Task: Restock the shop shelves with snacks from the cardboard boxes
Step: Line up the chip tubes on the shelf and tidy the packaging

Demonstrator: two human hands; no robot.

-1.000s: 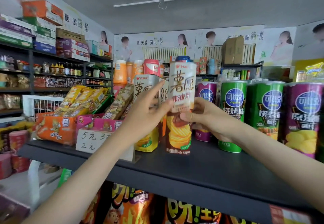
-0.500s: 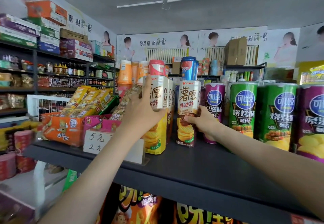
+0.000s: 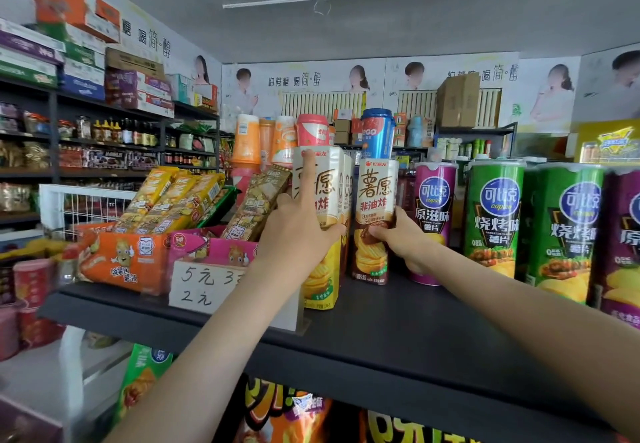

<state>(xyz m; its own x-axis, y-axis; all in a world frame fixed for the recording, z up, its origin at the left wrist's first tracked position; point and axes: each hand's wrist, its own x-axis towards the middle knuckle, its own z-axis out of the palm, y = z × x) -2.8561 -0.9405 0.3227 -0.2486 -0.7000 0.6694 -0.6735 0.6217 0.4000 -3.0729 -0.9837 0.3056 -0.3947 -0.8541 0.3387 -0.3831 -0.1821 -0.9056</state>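
The brown-based crisp carton (image 3: 375, 221) stands upright on the dark shelf (image 3: 381, 331), its base apparently down on the board, in the slot between the yellow-based carton (image 3: 320, 269) and the purple crisp can (image 3: 434, 200). The right hand (image 3: 398, 238) grips it low on the body, with the thumb across the front and the fingers hidden behind. That hold suits sliding it back into line without tipping so tall and narrow a box. The left hand (image 3: 298, 231) holds the yellow-based carton, thumb hooked round its right edge and forefinger laid straight up its face. This is probably a brace, so the neighbour does not topple or get shoved aside as the new one settles beside it. The two cartons sit just beside each other, labels facing out. Green cans (image 3: 493, 214) carry the row on to the right. Drink cups (image 3: 376, 134) stand behind, and a handwritten price card (image 3: 204, 283) leans at the shelf edge to the left.
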